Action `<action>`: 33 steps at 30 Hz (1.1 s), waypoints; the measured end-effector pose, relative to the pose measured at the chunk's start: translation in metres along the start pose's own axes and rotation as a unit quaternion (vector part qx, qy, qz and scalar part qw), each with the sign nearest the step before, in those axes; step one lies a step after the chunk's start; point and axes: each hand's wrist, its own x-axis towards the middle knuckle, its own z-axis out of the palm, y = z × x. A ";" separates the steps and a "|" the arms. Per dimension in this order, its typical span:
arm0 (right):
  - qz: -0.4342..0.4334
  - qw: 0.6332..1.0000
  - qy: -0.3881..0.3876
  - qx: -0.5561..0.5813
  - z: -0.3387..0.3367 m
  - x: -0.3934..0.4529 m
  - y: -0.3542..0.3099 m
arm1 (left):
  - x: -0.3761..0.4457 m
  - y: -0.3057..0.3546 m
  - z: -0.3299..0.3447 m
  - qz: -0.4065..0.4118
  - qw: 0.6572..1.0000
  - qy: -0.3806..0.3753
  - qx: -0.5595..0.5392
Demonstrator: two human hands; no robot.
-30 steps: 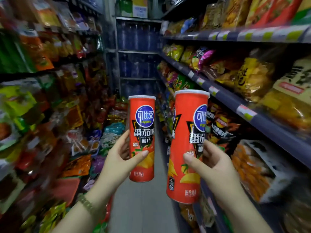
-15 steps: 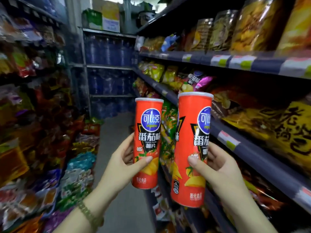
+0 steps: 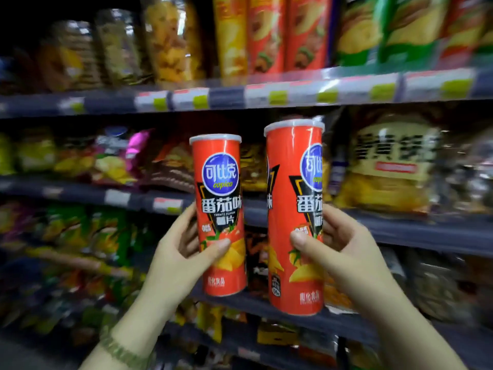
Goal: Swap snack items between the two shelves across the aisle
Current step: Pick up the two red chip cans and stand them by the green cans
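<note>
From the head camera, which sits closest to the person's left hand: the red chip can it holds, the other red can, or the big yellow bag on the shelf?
1. Red cylindrical chip can, gripped in the left hand.
2. Taller-looking red chip can, just right, in the right hand.
3. Big yellow snack bag, far right on the shelf behind.

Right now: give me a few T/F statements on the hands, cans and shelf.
1. Each hand holds one red can. True: left hand grips the left can, right hand the right can.
2. Both cans lie flat on the shelf. False: both are upright, held in the air.
3. The cans touch each other. False: a gap shows between them.
4. Both lids are on. True.
5. The left wrist is bare. False: it wears a band.
</note>
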 end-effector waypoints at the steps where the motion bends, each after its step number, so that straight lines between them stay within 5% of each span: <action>1: 0.001 1.000 0.026 -0.010 -0.008 -0.009 -0.005 | 0.002 0.002 0.010 0.000 1.000 -0.021 -0.010; 13: -0.011 0.984 0.154 -0.085 -0.107 -0.078 -0.066 | -0.016 0.052 0.136 0.027 0.976 -0.193 -0.095; 28: -0.095 0.991 0.070 -0.055 -0.236 -0.010 -0.166 | 0.018 0.174 0.261 0.201 0.965 -0.129 -0.105; 33: -0.142 0.984 0.095 -0.058 -0.254 0.044 -0.202 | 0.061 0.225 0.275 0.231 0.963 -0.109 -0.083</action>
